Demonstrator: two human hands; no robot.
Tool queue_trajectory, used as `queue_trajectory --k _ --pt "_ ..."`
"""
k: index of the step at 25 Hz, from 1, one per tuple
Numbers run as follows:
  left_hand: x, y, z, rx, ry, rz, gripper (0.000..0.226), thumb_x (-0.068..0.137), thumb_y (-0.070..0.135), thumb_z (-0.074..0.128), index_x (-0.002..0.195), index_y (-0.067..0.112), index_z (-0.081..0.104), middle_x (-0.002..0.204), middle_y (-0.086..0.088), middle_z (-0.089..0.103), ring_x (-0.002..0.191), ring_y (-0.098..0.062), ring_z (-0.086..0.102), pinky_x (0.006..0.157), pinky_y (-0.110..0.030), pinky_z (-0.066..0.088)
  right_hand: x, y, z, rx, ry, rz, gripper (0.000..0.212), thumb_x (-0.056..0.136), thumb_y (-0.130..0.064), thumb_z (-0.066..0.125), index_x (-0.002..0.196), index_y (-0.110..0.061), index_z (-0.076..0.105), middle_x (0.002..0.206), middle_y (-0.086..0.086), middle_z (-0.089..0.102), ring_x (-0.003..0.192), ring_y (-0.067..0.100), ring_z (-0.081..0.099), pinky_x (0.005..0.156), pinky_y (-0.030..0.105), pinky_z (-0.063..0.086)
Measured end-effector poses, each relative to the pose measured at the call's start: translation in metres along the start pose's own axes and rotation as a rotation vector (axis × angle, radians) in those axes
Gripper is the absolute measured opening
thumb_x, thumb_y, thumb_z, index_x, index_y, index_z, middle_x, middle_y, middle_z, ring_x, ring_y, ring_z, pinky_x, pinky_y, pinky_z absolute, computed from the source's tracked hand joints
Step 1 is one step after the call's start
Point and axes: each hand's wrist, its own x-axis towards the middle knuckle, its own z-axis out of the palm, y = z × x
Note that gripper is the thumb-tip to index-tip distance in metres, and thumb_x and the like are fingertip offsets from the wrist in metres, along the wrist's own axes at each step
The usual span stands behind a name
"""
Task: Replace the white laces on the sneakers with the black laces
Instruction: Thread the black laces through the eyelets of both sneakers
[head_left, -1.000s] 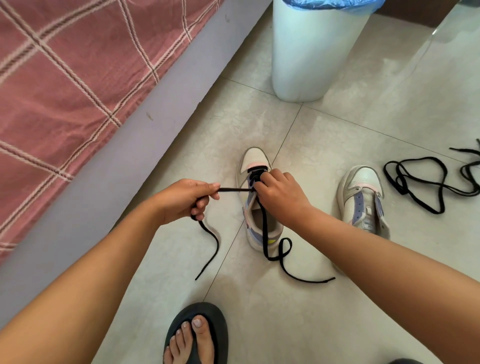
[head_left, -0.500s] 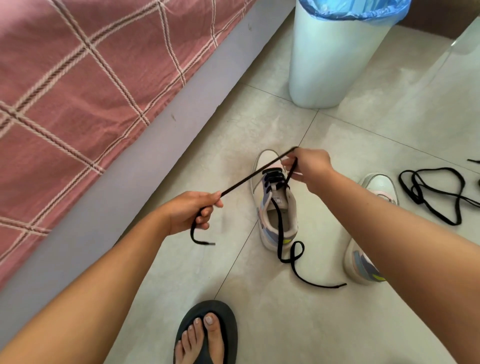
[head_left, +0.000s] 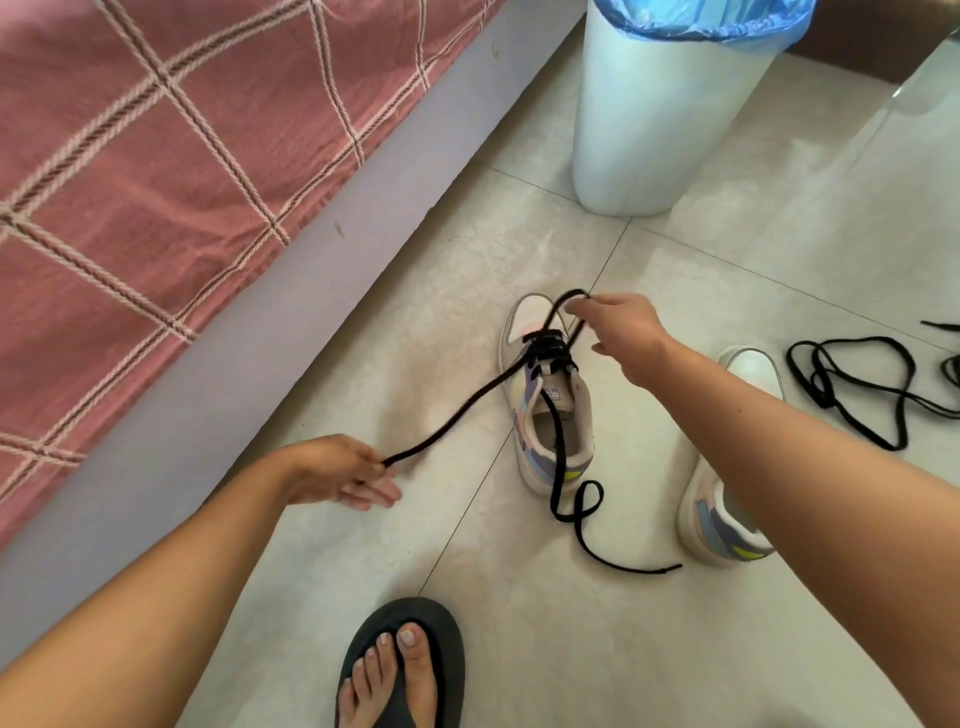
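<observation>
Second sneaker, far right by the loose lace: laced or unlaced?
Cannot tell. The second sneaker lies mostly behind the right forearm, hiding its eyelets. The spare black lace lies beside it on the floor.

Under me the floor (head_left: 779, 649) is pale, glossy stone tile with thin grout lines crossing near my feet. To my left runs a bed (head_left: 270, 332) with a plain grey-lilac side panel, covered by a dusty-red bedspread (head_left: 156, 156) checked with cream lines. Ahead stands a white bin (head_left: 654, 119) lined with a blue bag (head_left: 717, 21). Soft daylight falls evenly, leaving faint reflections on the tiles.
</observation>
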Motion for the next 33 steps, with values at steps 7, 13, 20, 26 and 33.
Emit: queue_trajectory --k 7,13,20,26,33 --pt "0.015 0.08 0.08 -0.475 0.114 0.449 0.008 0.089 0.01 0.061 0.094 0.015 0.066 0.085 0.003 0.066 0.072 -0.007 0.058 0.064 -0.018 0.044 -0.017 0.022 0.007 -0.453 -0.049 -0.387 0.008 0.087 -0.012 0.06 0.086 -0.019 0.064 0.084 -0.002 0.053 0.084 0.016 0.05 0.07 0.023 0.041" --pt "0.028 0.099 0.115 -0.512 0.345 0.45 0.013 0.084 0.003 0.067 0.08 0.01 0.056 0.075 -0.006 0.065 0.063 -0.011 0.063 0.053 -0.017 0.05 -0.03 0.055 0.011 -0.859 -0.1 -0.358 0.011 0.083 -0.029 0.068 0.092 -0.023 0.073 0.125 0.003 0.037 0.124 0.026 0.025 0.101 0.035 0.027" --pt "0.025 0.096 0.117 -0.458 0.373 0.544 0.014 0.082 0.003 0.069 0.078 0.01 0.058 0.074 -0.004 0.065 0.061 -0.008 0.064 0.057 -0.016 0.052 -0.033 0.062 0.021 -0.66 -0.058 -0.316 0.008 0.081 -0.026 0.071 0.086 -0.022 0.066 0.12 0.002 0.035 0.123 0.023 0.025 0.106 0.035 0.028" --pt "0.031 0.099 0.122 -0.252 0.504 0.634 0.018 0.084 0.009 0.069 0.073 0.016 0.056 0.072 -0.003 0.064 0.059 -0.007 0.059 0.05 -0.012 0.045 -0.031 0.064 0.021 -0.627 -0.06 -0.28 0.005 0.082 -0.026 0.07 0.084 -0.023 0.068 0.122 0.001 0.034 0.122 0.023 0.024 0.106 0.033 0.027" --pt "0.033 0.091 0.117 0.009 0.46 0.649 0.013 0.083 0.015 0.07 0.074 0.017 0.061 0.07 0.007 0.06 0.064 -0.007 0.054 0.059 -0.015 0.042 -0.027 0.07 0.027 -0.625 -0.021 -0.274 0.011 0.083 -0.025 0.069 0.09 -0.018 0.072 0.123 0.003 0.034 0.121 0.024 0.025 0.103 0.031 0.028"
